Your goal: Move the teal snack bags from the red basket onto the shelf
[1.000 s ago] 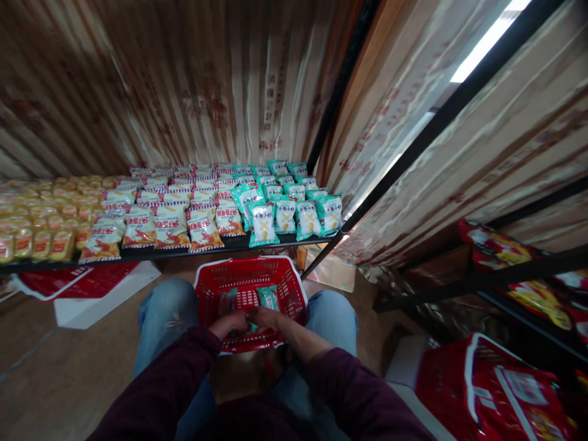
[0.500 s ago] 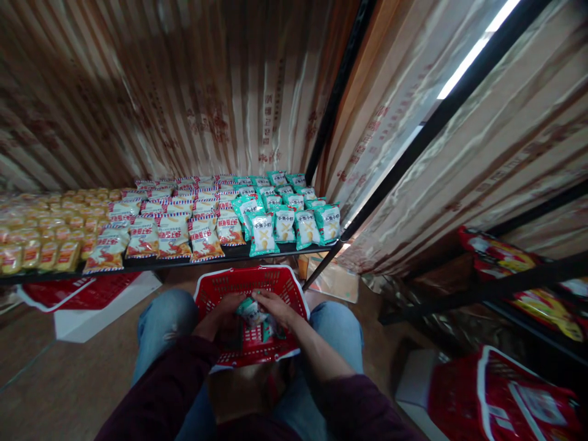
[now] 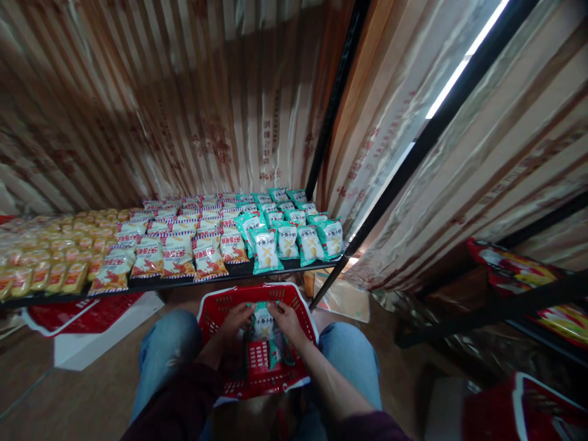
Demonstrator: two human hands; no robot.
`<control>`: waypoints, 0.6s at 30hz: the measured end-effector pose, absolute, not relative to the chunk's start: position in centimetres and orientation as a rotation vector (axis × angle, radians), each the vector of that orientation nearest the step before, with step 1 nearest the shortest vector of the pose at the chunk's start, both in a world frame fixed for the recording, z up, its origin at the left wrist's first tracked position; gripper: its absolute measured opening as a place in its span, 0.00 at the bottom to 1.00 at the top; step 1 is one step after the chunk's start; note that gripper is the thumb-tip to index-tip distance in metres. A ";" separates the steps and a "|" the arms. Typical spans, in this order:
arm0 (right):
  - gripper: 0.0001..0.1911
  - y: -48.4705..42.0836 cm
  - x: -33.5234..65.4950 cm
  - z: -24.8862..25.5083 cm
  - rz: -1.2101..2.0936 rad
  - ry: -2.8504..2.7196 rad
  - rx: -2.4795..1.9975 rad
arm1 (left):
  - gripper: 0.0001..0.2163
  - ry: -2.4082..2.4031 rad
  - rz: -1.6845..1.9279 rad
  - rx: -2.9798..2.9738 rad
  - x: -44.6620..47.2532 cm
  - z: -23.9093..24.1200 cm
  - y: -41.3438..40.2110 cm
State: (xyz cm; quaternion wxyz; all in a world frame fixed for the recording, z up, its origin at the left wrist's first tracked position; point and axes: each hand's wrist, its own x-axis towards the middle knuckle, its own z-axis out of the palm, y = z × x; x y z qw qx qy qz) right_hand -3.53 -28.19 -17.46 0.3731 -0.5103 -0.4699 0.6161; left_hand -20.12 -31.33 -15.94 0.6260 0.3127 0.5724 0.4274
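Between my knees sits a red shopping basket (image 3: 301, 373) with a white rim. Over it, a teal-and-white snack bag (image 3: 263, 323) is held upright, its printed front facing me. My left hand (image 3: 236, 321) pinches the bag's upper left edge, and my right hand (image 3: 283, 320) grips the upper right edge. Lower in the basket, another teal bag (image 3: 275, 355) shows partly below my right hand. Just beyond the basket, rows of similar teal snack bags (image 3: 288, 240) stand at the right end of a black shelf (image 3: 174, 280).
Left of the teal bags are white-and-red snack bags (image 3: 178, 254) and small yellow packs (image 3: 50, 275). Another red basket (image 3: 87, 315) and a white box (image 3: 103, 334) lie under the shelf. A black metal post (image 3: 381, 211) rises at right. Another red basket (image 3: 500, 407) stands lower right.
The snack bag has been raised and turned upright between both hands, so its front now shows. The view has tilted, and the shelf and basket appear lower in the picture.
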 end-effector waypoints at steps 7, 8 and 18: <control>0.33 -28.0 -3.5 -17.9 1.347 -1.297 -1.431 | 0.30 1.128 1.039 0.699 -18.8 -15.7 -31.9; 0.33 -28.0 -3.4 -17.9 1.320 -1.310 -1.451 | 0.30 1.095 1.043 0.690 -18.6 -15.6 -32.0; 0.30 -28.3 -3.6 -17.4 1.202 -1.382 -1.585 | 0.21 1.121 1.087 0.633 -17.9 -16.7 -32.3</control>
